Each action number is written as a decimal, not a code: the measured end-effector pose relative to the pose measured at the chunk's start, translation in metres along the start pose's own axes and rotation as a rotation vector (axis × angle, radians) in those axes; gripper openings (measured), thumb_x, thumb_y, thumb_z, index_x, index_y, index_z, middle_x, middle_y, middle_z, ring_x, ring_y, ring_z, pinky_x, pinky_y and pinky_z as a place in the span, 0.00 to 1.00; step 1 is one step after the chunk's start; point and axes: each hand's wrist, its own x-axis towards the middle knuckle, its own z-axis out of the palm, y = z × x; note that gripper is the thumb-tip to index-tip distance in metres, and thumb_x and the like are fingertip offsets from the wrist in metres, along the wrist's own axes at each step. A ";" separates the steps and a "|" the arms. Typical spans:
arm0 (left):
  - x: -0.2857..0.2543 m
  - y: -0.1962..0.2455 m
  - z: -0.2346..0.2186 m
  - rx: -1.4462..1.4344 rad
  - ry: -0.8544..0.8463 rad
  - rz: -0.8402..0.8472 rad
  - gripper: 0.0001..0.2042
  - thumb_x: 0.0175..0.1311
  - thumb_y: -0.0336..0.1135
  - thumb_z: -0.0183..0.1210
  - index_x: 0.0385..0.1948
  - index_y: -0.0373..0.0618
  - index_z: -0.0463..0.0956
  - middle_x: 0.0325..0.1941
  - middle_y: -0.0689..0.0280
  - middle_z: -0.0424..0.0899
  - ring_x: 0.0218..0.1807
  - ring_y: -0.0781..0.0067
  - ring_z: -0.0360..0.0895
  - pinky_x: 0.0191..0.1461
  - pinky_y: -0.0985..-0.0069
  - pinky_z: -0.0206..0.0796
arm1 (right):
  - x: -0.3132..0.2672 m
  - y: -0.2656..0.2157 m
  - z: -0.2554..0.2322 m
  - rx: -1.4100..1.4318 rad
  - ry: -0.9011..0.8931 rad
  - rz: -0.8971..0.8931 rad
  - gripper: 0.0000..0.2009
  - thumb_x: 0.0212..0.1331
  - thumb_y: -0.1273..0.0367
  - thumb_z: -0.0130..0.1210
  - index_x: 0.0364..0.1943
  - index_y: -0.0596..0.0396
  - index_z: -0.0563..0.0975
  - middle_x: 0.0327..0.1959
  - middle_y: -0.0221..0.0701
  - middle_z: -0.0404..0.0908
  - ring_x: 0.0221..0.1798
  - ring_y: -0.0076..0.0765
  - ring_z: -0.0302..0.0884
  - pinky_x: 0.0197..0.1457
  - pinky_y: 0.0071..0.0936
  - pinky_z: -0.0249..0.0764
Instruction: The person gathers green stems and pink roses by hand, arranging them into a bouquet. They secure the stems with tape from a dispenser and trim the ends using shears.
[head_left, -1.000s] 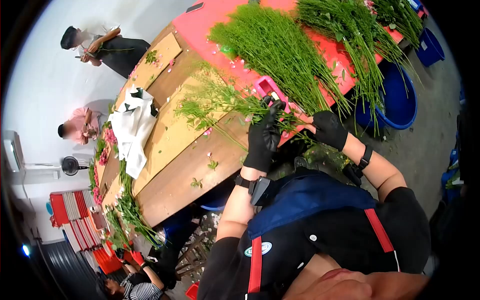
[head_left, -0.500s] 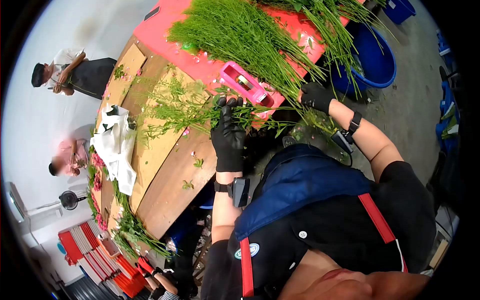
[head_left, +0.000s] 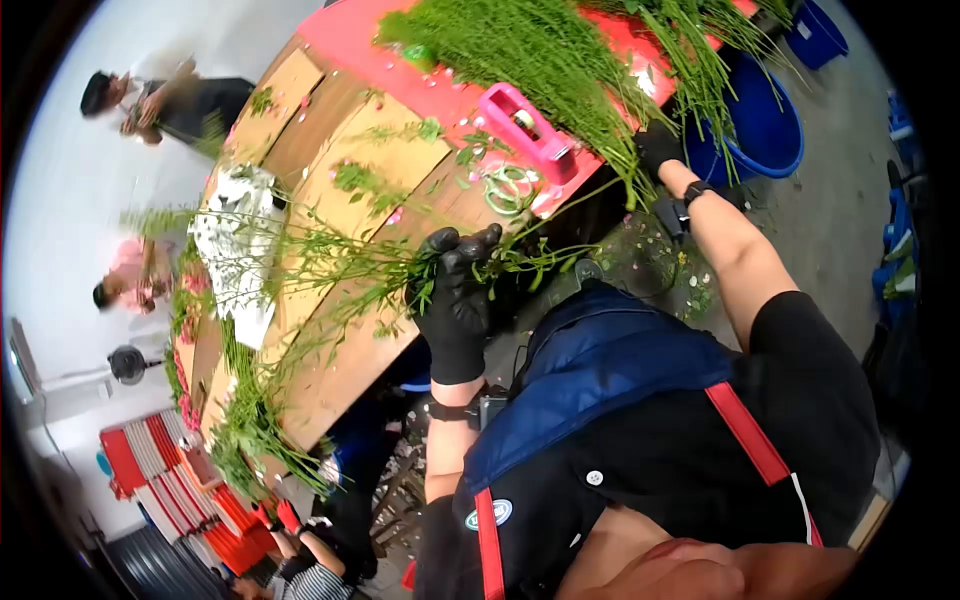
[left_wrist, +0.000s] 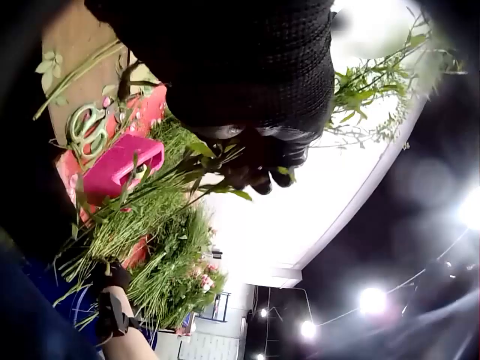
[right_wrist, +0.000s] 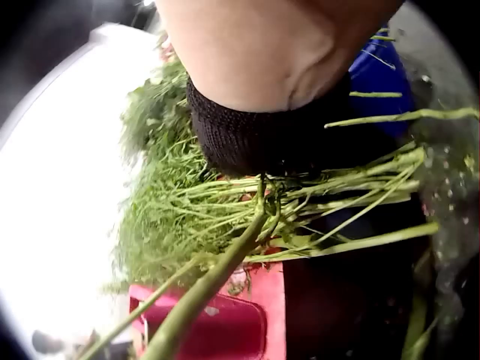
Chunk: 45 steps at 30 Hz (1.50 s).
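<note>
My left hand (head_left: pixel 455 300), in a black glove, grips a loose bunch of leafy green stems (head_left: pixel 345 255) over the table's near edge. The sprays point left and the cut ends stick out to the right. My right hand (head_left: pixel 658 150), gloved too, is at the stem ends of a big heap of fine green foliage (head_left: pixel 520 60). In the right wrist view a thick green stem (right_wrist: pixel 206 296) runs out from under the black cuff, the fingers hidden behind it. A pink tape dispenser (head_left: pixel 528 132) and pale green-handled scissors (head_left: pixel 508 190) lie between the hands.
A red sheet (head_left: pixel 345 30) covers the table's far end. Blue tubs (head_left: pixel 765 120) stand on the floor at right. White wrapping (head_left: pixel 240 235) and cardboard (head_left: pixel 385 165) lie on the wooden table (head_left: pixel 350 375). Other people work along its far side and left end.
My right hand has moved away from my left, out to the heap's stem ends. The left hand keeps the bunch, now fully over the table edge. Scissors have come into sight beside the dispenser.
</note>
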 end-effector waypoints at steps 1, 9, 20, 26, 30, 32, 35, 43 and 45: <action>-0.007 0.009 -0.011 -0.026 0.052 -0.008 0.12 0.70 0.32 0.47 0.52 0.41 0.68 0.41 0.61 0.79 0.55 0.57 0.74 0.70 0.51 0.56 | 0.001 0.004 0.002 -0.041 -0.008 -0.143 0.19 0.55 0.56 0.48 0.42 0.56 0.73 0.42 0.51 0.77 0.47 0.60 0.74 0.50 0.48 0.70; -0.066 0.095 -0.038 -0.172 0.054 0.279 0.11 0.68 0.27 0.48 0.51 0.45 0.71 0.41 0.61 0.80 0.54 0.58 0.75 0.69 0.48 0.55 | 0.019 0.014 -0.006 -0.127 -0.004 0.079 0.22 0.58 0.54 0.47 0.49 0.55 0.76 0.50 0.51 0.77 0.53 0.57 0.74 0.56 0.47 0.70; -0.138 0.140 -0.122 -0.172 0.445 0.268 0.10 0.70 0.33 0.49 0.50 0.46 0.72 0.45 0.66 0.79 0.57 0.63 0.73 0.64 0.63 0.66 | -0.178 -0.189 -0.079 0.801 -0.626 -0.586 0.11 0.61 0.67 0.54 0.44 0.56 0.79 0.36 0.31 0.81 0.42 0.28 0.77 0.47 0.25 0.72; -0.167 0.136 -0.133 -0.333 0.452 0.326 0.16 0.69 0.29 0.49 0.58 0.44 0.66 0.51 0.58 0.76 0.59 0.57 0.71 0.64 0.53 0.64 | -0.305 -0.270 -0.016 0.511 -1.259 -0.897 0.18 0.56 0.65 0.60 0.47 0.61 0.77 0.41 0.39 0.81 0.43 0.33 0.78 0.48 0.28 0.73; -0.200 0.142 -0.148 -0.440 0.354 0.352 0.21 0.72 0.27 0.40 0.66 0.46 0.56 0.65 0.52 0.66 0.68 0.51 0.62 0.71 0.48 0.54 | -0.330 -0.269 0.012 0.529 -1.181 -1.034 0.10 0.59 0.66 0.56 0.36 0.59 0.80 0.30 0.35 0.80 0.33 0.24 0.77 0.39 0.24 0.72; -0.219 0.151 -0.146 -0.468 0.400 0.350 0.23 0.71 0.22 0.39 0.67 0.48 0.52 0.69 0.51 0.61 0.71 0.50 0.57 0.72 0.49 0.52 | -0.341 -0.268 0.015 0.480 -1.267 -0.859 0.12 0.60 0.64 0.56 0.36 0.60 0.81 0.28 0.33 0.81 0.31 0.23 0.76 0.37 0.24 0.72; -0.243 0.146 -0.168 -0.394 0.309 0.405 0.24 0.68 0.19 0.41 0.66 0.48 0.55 0.70 0.50 0.58 0.71 0.50 0.56 0.72 0.49 0.52 | -0.370 -0.271 0.013 0.494 -1.369 -0.837 0.14 0.59 0.62 0.56 0.33 0.61 0.80 0.25 0.28 0.79 0.30 0.22 0.72 0.35 0.24 0.69; -0.304 0.127 -0.179 -0.020 0.531 0.007 0.17 0.66 0.31 0.53 0.56 0.45 0.65 0.47 0.62 0.79 0.49 0.64 0.80 0.50 0.61 0.77 | -0.436 -0.300 0.026 0.386 -1.202 -0.927 0.18 0.64 0.57 0.51 0.35 0.60 0.80 0.25 0.29 0.78 0.29 0.22 0.74 0.34 0.26 0.70; -0.308 0.114 -0.189 -0.054 0.548 -0.111 0.15 0.67 0.31 0.52 0.54 0.44 0.66 0.48 0.62 0.79 0.50 0.65 0.79 0.48 0.63 0.77 | -0.445 -0.301 0.035 0.393 -1.215 -0.883 0.17 0.64 0.58 0.51 0.35 0.60 0.81 0.23 0.29 0.78 0.25 0.23 0.74 0.30 0.26 0.69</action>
